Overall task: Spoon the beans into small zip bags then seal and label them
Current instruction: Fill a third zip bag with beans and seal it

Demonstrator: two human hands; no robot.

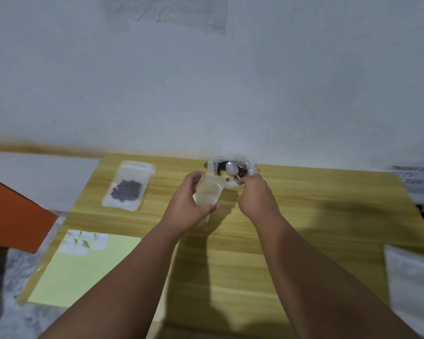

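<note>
My left hand (190,204) grips a small clear zip bag (208,190), held upright with its mouth near the bean container. My right hand (253,196) pinches the handle of a white plastic spoon (231,169), whose bowl sits over the dark beans (241,172) in a plastic-lined container (249,166) at the table's far edge. A filled zip bag (127,188) with dark beans lies flat on the wooden table (304,228) to the left.
A pale yellow sheet (91,272) with several white labels (85,242) lies at the near left. A stack of clear bags (411,277) lies at the right edge. An orange object (12,216) stands at the far left. A white wall rises behind.
</note>
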